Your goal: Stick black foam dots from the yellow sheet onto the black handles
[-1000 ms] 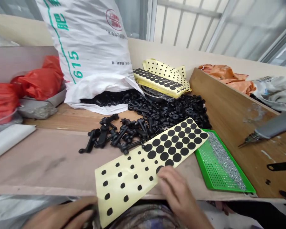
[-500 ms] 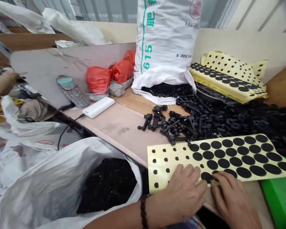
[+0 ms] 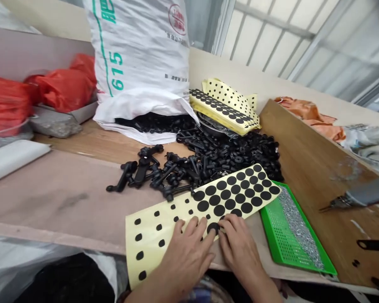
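A yellow backing sheet (image 3: 173, 231) with round black stickers (image 3: 230, 204) on its right part and small black dots on its left part lies along the table's front edge. My left hand (image 3: 188, 252) rests on the lower middle of the sheet, fingers bent and slightly spread. Close to its right, my right hand (image 3: 240, 246) has thumb and fingertips at the edge of one black circle (image 3: 213, 227); whether they grip it is hidden. Black jointed plastic parts (image 3: 173, 168) are heaped just behind the sheet.
A white sack (image 3: 142, 54) spills black parts at the back. Behind the heap lie more sticker sheets (image 3: 224, 111). A green tray (image 3: 274, 235) of small metal pieces stands right, near a grey tool (image 3: 369, 191). Red bags (image 3: 63, 86) are at left.
The view has swung right, bringing the whole green tray and the grey tool into sight. Both hands remain at the same part of the sheet, by the same circle.
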The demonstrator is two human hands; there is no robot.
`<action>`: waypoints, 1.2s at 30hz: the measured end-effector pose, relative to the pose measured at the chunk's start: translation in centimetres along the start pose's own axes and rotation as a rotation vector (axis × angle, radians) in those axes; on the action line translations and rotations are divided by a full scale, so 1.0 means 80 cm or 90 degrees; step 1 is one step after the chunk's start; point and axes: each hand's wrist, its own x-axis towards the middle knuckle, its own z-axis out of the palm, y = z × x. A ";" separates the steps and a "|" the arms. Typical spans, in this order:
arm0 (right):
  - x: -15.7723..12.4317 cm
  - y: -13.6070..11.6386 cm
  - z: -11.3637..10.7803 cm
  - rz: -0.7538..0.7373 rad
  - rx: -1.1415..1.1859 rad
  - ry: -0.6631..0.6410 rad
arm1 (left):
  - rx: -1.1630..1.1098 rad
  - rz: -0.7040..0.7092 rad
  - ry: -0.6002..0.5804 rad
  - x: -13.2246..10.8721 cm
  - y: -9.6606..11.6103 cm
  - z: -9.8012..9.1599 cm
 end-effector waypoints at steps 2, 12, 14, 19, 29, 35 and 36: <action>0.002 -0.003 0.000 0.003 0.003 0.000 | 0.002 -0.002 -0.002 0.000 0.000 0.000; 0.008 -0.010 -0.016 0.059 0.176 -0.010 | 0.031 0.008 0.028 -0.003 -0.002 0.005; 0.009 -0.007 -0.011 0.069 0.143 -0.005 | 0.034 0.017 0.043 -0.003 -0.004 0.007; 0.015 -0.006 -0.004 0.068 0.081 -0.029 | 0.039 0.027 0.067 -0.004 -0.008 0.011; 0.019 -0.004 -0.002 0.065 0.073 -0.024 | 0.011 0.020 -0.007 -0.001 -0.008 0.010; 0.017 -0.013 -0.015 0.061 0.190 -0.058 | 0.007 0.011 -0.011 -0.001 -0.007 0.005; 0.017 -0.014 -0.016 0.062 0.200 -0.061 | 0.004 0.011 -0.006 -0.001 -0.008 0.005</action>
